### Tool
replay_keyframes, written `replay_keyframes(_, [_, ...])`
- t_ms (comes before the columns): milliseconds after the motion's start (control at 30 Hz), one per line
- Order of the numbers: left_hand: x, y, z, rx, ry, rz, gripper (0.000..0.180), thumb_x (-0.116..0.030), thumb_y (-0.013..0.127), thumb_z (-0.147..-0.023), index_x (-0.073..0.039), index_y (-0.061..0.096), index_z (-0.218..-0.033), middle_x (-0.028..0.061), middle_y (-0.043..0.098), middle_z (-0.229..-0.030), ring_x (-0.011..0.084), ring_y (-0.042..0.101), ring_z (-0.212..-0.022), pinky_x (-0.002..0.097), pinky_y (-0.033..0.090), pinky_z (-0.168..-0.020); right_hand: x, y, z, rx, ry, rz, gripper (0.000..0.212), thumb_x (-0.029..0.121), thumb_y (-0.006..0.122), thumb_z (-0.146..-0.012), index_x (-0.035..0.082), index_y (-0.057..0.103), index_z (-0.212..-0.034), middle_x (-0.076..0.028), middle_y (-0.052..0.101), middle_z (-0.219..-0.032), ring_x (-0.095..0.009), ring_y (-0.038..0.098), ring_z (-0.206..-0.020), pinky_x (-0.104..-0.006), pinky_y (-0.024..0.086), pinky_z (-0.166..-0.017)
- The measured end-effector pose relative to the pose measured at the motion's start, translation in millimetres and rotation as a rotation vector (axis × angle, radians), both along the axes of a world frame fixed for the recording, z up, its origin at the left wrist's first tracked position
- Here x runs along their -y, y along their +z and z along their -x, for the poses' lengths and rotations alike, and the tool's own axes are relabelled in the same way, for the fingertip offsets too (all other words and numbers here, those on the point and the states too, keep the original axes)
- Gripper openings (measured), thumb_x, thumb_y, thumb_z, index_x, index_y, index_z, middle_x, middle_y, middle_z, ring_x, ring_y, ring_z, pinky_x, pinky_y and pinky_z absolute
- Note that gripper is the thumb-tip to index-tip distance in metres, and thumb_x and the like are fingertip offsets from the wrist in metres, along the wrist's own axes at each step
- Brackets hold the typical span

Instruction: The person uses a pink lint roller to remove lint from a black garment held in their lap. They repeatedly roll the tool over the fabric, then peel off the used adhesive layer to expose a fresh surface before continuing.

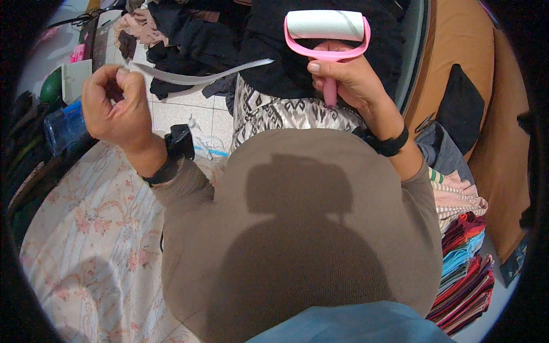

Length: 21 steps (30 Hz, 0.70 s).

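Note:
My right hand (349, 80) is wrapped round the pink handle of a lint roller (325, 25), held up with its white paper roll lying crosswise at the top. Off to the left, my left hand (118, 103) is closed in a pinch on one end of a thin, curved whitish strip (197, 79), which looks like a peeled lint roller sheet. The strip's free end reaches toward the roller but hangs apart from it. Black cloth (274, 63) lies behind the roller, over my patterned trousers (291, 117).
Dark and pink clothes (189, 43) are heaped on the tiled floor (171, 117). A floral sheet (108, 228) spreads at left, with a blue clear bottle (66, 126) beside it. Folded colourful cloths (466, 280) are stacked at right, near a brown padded surface (457, 40).

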State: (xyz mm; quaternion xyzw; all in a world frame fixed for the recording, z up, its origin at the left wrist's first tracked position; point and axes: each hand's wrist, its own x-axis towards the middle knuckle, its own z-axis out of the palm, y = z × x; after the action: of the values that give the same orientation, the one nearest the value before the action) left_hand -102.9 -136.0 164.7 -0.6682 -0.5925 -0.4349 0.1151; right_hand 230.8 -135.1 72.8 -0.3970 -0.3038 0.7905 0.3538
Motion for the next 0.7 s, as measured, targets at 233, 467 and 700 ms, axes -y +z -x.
replay_keyframes(233, [43.2, -49.2, 119.0, -0.078, 0.428, 0.408, 0.017, -0.014, 0.069, -0.078, -0.003, 0.071, -0.091, 0.0076, 0.07, -0.085, 0.0168, 0.064, -0.077, 0.0303, 0.051, -0.074, 1.8, -4.0, -7.8, -0.048, -0.034, 0.044, 0.029, 0.007, 0.078, -0.078, 0.003, 0.06, -0.101, -0.002, 0.06, -0.078, -0.013, 0.059, -0.063, -0.0265, 0.05, -0.055])
replay_keyframes(467, [166.7, -181.1, 228.8, -0.195, 0.805, 0.914, 0.035, -0.037, 0.065, -0.072, -0.003, 0.069, -0.08, 0.0202, 0.069, -0.085, 0.0396, 0.065, -0.082, 0.0458, 0.051, -0.073, 0.7, -7.6, -8.0, -0.046, -0.001, 0.005, 0.031, 0.01, 0.071, -0.082, 0.001, 0.054, -0.106, -0.003, 0.052, -0.076, -0.014, 0.05, -0.067, -0.0295, 0.042, -0.062])
replay_keyframes(700, [279.3, -284.3, 281.6, -0.176, 0.781, 1.193, 0.037, -0.033, 0.063, -0.077, 0.002, 0.069, -0.085, 0.0259, 0.067, -0.082, 0.0444, 0.063, -0.079, 0.0505, 0.048, -0.073, 2.3, -5.7, -11.6, -0.024, 0.004, 0.056, 0.031, 0.009, 0.073, -0.08, 0.002, 0.057, -0.106, -0.005, 0.056, -0.079, -0.016, 0.053, -0.068, -0.0312, 0.045, -0.062])
